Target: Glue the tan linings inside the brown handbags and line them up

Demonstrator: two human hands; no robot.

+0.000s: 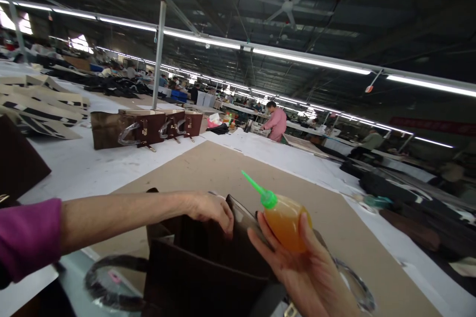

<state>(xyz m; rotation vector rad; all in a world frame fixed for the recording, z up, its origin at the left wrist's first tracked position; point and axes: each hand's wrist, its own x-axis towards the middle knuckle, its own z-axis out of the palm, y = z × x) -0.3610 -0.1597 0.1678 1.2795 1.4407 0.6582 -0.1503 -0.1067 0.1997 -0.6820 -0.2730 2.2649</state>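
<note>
A dark brown handbag [201, 277] stands open in front of me, with plastic-wrapped handles on both sides. My left hand [213, 212] reaches across from the left, its fingers curled down at the bag's far rim and closed on it; the thumb is hidden. In my right hand [308, 272] is a squeeze bottle [288, 223] of orange liquid with a green cap and a long green nozzle, which tilts up to the left. The bottle rests between thumb and fingers, just right of the bag's opening.
Brown cardboard [208, 168] covers part of the white table [78, 168]. Several finished brown handbags [152, 129] stand in a row at the back left. Cream and black pieces [40, 104] are piled at far left. Dark material [405, 203] lies at right. A person in pink [275, 121] stands beyond.
</note>
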